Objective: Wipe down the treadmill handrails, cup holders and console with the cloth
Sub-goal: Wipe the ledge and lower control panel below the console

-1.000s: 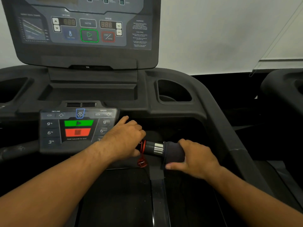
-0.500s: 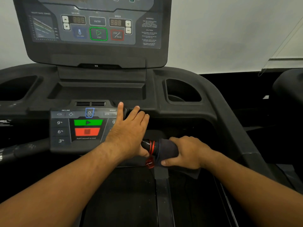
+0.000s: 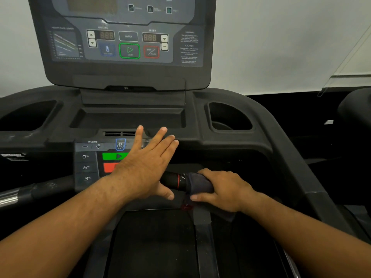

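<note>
Two hands are in play over the treadmill. Your right hand [image 3: 222,190] grasps the dark grey cloth [image 3: 200,182], fingers curled over the top and thumb tucked beneath. That cloth is bundled round the short black handgrip with the red ring [image 3: 172,180], which juts out below the lower panel. The ring and a strip of bare grip show just left of the cloth.

Your left hand [image 3: 144,167] is released, fingers straight and fanned, holding nothing. It lies across the grey lower control panel with green and red buttons [image 3: 88,157], covering its right half, with fingertips up by the vent slots [image 3: 118,134]. I can't tell whether the palm presses the panel or hovers above it. Its thumb points along under the handgrip, close to your right thumb.

Up top stands the big black upright console [image 3: 128,43], start and stop keys in view. The shallow black centre tray [image 3: 128,117] sits between the left cup holder [image 3: 28,115] and the right cup holder [image 3: 228,117]. The chrome-and-black left handrail [image 3: 30,191] runs off the left edge, and the black running belt [image 3: 152,243] lies below your forearms.
</note>
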The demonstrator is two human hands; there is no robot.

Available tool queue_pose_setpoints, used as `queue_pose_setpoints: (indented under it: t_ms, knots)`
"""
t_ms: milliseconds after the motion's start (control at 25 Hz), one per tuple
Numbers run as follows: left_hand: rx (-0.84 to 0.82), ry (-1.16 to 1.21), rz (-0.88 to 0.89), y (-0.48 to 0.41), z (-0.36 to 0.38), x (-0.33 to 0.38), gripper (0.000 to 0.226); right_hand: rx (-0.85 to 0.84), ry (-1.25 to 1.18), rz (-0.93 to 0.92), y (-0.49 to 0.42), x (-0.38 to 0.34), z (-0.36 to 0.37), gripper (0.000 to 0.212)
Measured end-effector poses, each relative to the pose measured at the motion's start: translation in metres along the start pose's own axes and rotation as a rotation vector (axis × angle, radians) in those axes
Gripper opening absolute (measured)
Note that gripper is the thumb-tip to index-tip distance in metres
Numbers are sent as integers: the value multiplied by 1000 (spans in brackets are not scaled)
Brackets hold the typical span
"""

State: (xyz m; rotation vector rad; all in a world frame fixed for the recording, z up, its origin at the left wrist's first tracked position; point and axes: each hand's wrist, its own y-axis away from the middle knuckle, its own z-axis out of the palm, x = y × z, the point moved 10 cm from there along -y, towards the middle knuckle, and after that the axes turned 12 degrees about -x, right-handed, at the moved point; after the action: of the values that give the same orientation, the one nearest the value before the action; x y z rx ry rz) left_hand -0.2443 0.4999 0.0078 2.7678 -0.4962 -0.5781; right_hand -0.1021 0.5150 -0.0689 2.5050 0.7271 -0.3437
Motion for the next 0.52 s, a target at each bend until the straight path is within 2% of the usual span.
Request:
queue_pose_setpoints:
  t_ms: [80,200,280,440,520]
  knots:
    - [-6,1,-15,5,1,-8,131,-65,-14,-3,-17,-13,1,75]
    - [-13,5,-37,10,4,-21,130,-95,-34,-35,-30,-32,0,59]
    - [-9,12,-43,11,5,-26,129,-22,50,-84,-27,-45,-2,54]
    - [-41,0,-33,7,2,-23,127,336,332,-266,0,-71,-4,64]
    - [-40,-4,-29,7,-1,-22,127,256,282,-248,-4,-70,-3,66]
